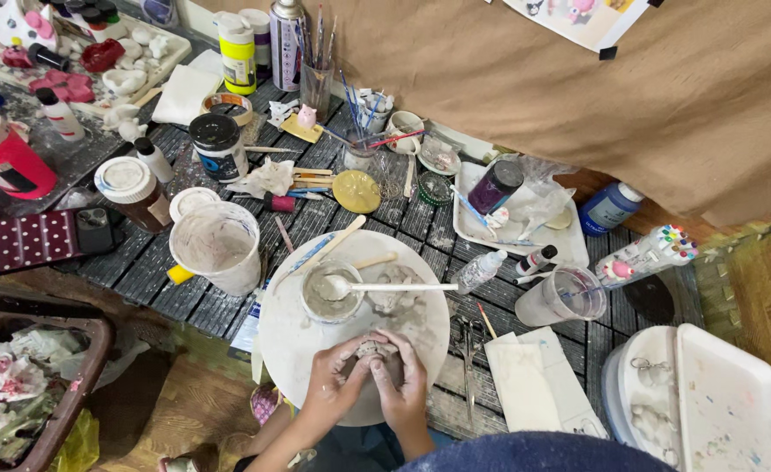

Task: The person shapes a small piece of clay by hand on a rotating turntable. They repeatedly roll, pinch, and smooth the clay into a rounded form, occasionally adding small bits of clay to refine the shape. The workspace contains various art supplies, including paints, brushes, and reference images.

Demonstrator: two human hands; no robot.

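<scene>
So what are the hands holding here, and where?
Both hands, left and right, cup a small grey clay lump by its sides, over the round board.

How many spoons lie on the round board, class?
1: a white spoon, its bowl resting in the small grey bowl on the round board, handle pointing right. Clutter may hide others.

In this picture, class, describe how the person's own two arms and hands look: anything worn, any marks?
Both forearms are bare, with no sleeves in view. The left hand and right hand wear no gloves, and no rings, watch or bracelets can be made out. Pale grey smears, like wet clay, coat the fingers of both hands.
</scene>
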